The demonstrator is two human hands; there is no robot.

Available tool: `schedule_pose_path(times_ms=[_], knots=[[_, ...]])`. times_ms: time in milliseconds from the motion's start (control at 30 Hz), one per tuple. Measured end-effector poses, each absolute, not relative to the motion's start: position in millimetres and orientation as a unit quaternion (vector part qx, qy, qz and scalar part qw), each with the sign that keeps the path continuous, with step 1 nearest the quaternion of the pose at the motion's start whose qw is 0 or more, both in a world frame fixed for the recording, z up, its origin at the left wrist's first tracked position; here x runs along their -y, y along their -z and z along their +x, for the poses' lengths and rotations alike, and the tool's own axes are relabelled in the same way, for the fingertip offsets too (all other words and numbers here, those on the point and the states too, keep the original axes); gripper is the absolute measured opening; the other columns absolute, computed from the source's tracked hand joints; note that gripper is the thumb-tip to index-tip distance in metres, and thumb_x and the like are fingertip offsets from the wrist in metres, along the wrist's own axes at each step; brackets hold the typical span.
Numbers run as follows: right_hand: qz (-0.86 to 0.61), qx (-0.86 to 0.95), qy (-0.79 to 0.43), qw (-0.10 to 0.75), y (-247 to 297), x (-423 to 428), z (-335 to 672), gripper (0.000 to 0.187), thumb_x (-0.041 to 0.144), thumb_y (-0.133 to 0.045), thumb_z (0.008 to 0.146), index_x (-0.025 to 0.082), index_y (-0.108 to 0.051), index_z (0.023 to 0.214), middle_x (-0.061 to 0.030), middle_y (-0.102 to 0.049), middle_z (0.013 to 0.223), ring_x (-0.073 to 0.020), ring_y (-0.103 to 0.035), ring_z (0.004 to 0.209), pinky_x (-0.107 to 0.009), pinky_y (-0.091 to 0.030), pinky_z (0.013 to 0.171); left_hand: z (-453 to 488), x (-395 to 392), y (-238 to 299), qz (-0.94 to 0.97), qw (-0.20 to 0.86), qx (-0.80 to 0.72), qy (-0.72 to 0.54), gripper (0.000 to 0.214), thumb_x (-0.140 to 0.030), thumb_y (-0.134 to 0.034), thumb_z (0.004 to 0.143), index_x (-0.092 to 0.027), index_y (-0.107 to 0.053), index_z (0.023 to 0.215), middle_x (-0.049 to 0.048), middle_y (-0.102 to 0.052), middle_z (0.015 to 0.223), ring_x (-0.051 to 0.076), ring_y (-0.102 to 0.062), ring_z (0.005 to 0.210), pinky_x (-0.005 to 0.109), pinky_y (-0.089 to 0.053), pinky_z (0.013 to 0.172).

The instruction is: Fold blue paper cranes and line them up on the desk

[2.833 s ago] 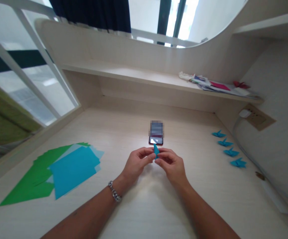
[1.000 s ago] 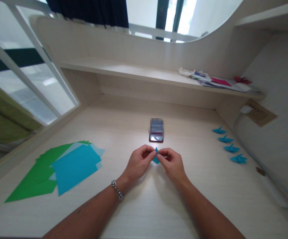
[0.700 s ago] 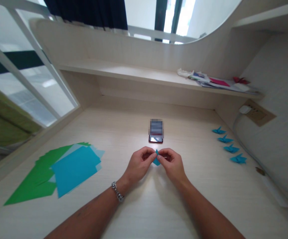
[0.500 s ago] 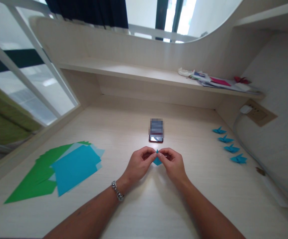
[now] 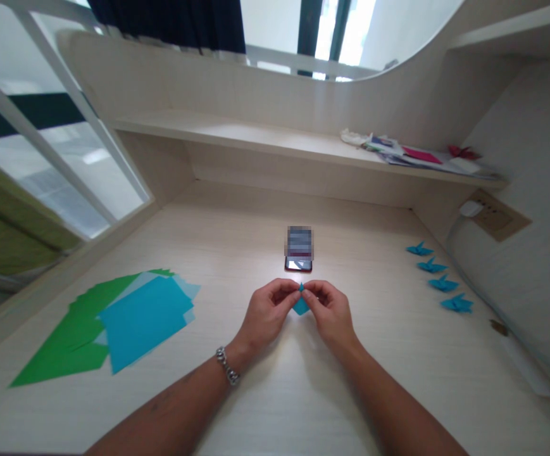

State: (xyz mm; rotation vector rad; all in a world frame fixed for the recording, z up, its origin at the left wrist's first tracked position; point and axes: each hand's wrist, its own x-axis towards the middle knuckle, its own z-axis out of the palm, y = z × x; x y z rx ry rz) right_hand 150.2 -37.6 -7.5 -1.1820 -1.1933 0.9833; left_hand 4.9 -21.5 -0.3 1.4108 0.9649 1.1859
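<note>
A small folded piece of blue paper point(image 5: 301, 307) is pinched between my two hands at the middle of the desk. My left hand point(image 5: 269, 313) grips its left side with thumb and fingertips. On the opposite side, my right hand point(image 5: 330, 310) does the same, the two thumbs almost meeting. A narrow tip of the paper points up between the thumbs, and a wider pointed part shows below them. My fingers hide the rest of the folds. Just beyond my hands lies a phone point(image 5: 298, 263), its screen mostly blurred out.
Blue paper sheets point(image 5: 149, 323) overlap green sheets point(image 5: 61, 342) at the left. Several folded blue paper cranes point(image 5: 456, 303) stand in a row at the right, near a cable point(image 5: 476, 285) plugged into a wall socket point(image 5: 500, 215). Papers point(image 5: 421, 156) lie on the shelf point(image 5: 256, 136) behind.
Hardly anything differs. My hands stay at the same spot with the paper pinched, and the fingertips have shifted only very slightly.
</note>
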Motion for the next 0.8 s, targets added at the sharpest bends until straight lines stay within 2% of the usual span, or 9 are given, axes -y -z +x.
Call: schedule_pose_path(times_ms=[300,433,800], knots=[[-0.499,0.478,-0.433,0.579,8.6,37.4,147.7,0.017,0.028,-0.07,0.075,0.018,-0.069,0.088,-0.0051,-0.071,0.086,-0.0193,-0.064,0.077,-0.032,-0.051,0.071,5.5,21.8,2.7,0.573,0.528,-0.384,-0.495,0.022,-0.025,-0.066,0.082,-0.017,-0.067,0.103,0.007,-0.07,0.095,0.018,-0.065,0.086,0.031,-0.052,0.08],[-0.49,0.463,-0.436,0.597,7.8,37.0,147.2,0.016,0.027,-0.072,0.072,0.018,-0.066,0.085,-0.0031,-0.068,0.08,-0.0173,-0.063,0.073,-0.029,-0.05,0.067,6.2,22.5,2.6,0.575,0.54,-0.372,-0.489,0.028,-0.024,-0.064,0.084,-0.017,-0.062,0.111,0.0058,-0.069,0.09,0.017,-0.065,0.081,0.029,-0.052,0.075],[-0.481,0.431,-0.456,0.612,5.3,37.5,148.5,0.023,0.028,-0.077,0.067,0.018,-0.059,0.077,-0.0017,-0.069,0.074,-0.0159,-0.063,0.067,-0.028,-0.05,0.064,6.2,24.0,1.5,0.578,0.553,-0.372,-0.471,0.028,-0.025,-0.065,0.083,-0.016,-0.057,0.109,0.0055,-0.069,0.088,0.017,-0.066,0.08,0.029,-0.053,0.073]])
